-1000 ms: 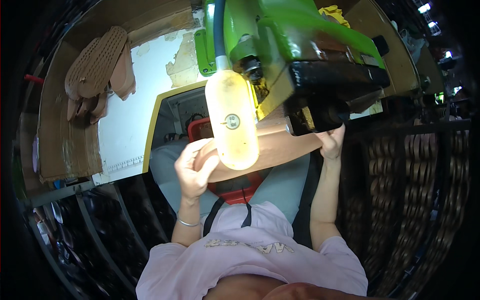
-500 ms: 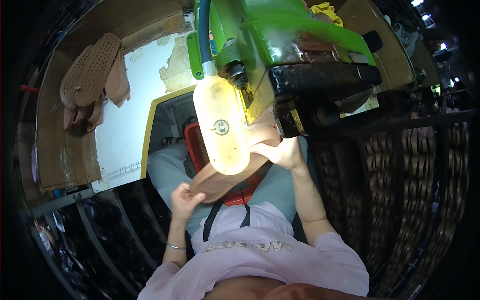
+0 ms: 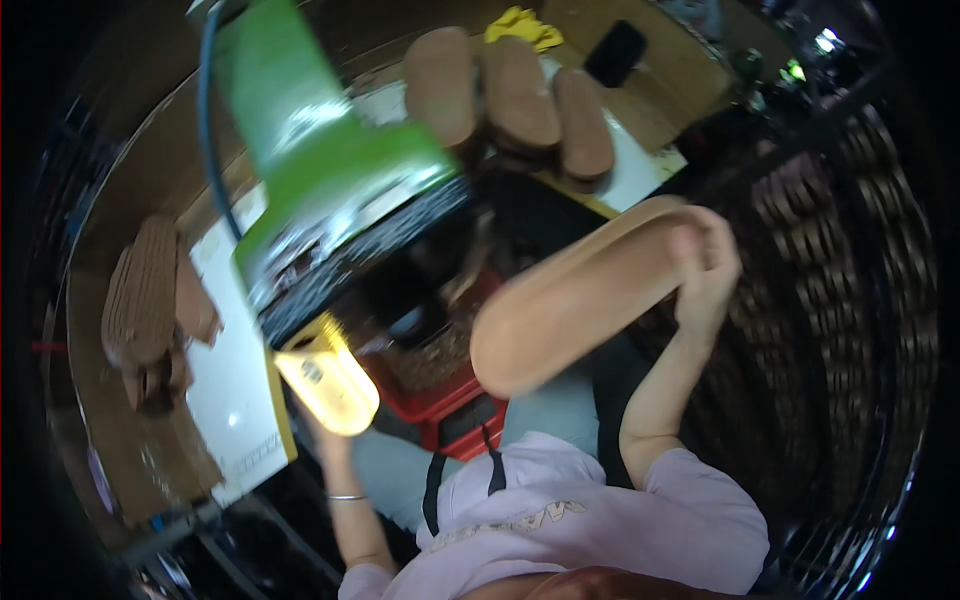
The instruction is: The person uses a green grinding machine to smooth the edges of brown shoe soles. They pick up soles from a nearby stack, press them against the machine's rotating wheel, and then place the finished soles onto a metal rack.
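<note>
Worn wooden bench (image 3: 120, 455) with a white board (image 3: 232, 390) lying on it, yellow strip along the board's edge. Everything around is dim, and dark woven stuff fills the right side; can't make out much more of the room. Some faint print sits at the board's near corner, too blurry to make out.

A big green machine (image 3: 320, 170) hangs over the board, with a blue cable (image 3: 207, 130) running up its left side and a translucent yellow guard (image 3: 326, 378) at its lower end. A red crate (image 3: 440, 385) sits underneath it.

The right hand (image 3: 708, 262) is clamped on the far end of a tan shoe sole (image 3: 580, 295), held up in the air right of the machine, off the bench. The left hand (image 3: 328, 440) is mostly hidden behind the yellow guard, so can't tell whether it's gripping anything.

Three brown soles (image 3: 510, 100) lie side by side toward the far edge, with a yellow rag (image 3: 520, 25) and a black block (image 3: 615, 52) behind them. Another stack of brown soles (image 3: 150, 300) sits at the left edge.
</note>
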`<state>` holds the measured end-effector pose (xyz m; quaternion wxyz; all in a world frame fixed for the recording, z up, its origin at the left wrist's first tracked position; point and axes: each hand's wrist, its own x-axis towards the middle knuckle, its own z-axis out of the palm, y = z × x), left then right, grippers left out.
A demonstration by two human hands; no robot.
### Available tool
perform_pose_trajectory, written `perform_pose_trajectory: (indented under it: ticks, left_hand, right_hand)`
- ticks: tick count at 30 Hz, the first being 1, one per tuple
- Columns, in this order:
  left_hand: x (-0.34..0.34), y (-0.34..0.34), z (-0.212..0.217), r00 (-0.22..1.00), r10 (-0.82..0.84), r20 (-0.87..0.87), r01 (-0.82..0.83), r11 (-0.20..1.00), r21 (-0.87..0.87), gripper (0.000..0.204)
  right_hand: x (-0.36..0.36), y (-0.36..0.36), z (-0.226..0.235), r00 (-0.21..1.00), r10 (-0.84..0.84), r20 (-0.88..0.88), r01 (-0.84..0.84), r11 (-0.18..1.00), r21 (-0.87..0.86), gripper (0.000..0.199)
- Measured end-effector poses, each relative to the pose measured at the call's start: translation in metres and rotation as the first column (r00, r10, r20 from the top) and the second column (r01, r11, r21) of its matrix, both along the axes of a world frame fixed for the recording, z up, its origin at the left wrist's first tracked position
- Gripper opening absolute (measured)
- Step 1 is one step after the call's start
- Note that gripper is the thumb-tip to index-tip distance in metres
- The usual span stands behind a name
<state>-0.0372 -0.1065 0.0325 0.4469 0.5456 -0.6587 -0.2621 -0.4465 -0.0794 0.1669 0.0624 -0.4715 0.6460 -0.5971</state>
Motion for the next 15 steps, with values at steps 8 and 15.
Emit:
perform_pose_trajectory:
  ticks: [8, 15]
  left_hand:
    - [0.191, -0.195, -0.041, 0.429, 0.675, 0.601, -0.719, 0.658, -0.226, 0.066]
    - [0.221, -0.168, -0.034, 0.383, 0.672, 0.634, -0.762, 0.618, -0.194, 0.05]
  right_hand:
    - [-0.122, -0.07, -0.079, 0.887, -0.156, 0.435, 0.264, 0.944, -0.199, 0.056]
    - [-0.113, -0.132, -0.158, 0.812, -0.33, 0.481, 0.276, 0.944, 0.182, 0.039]
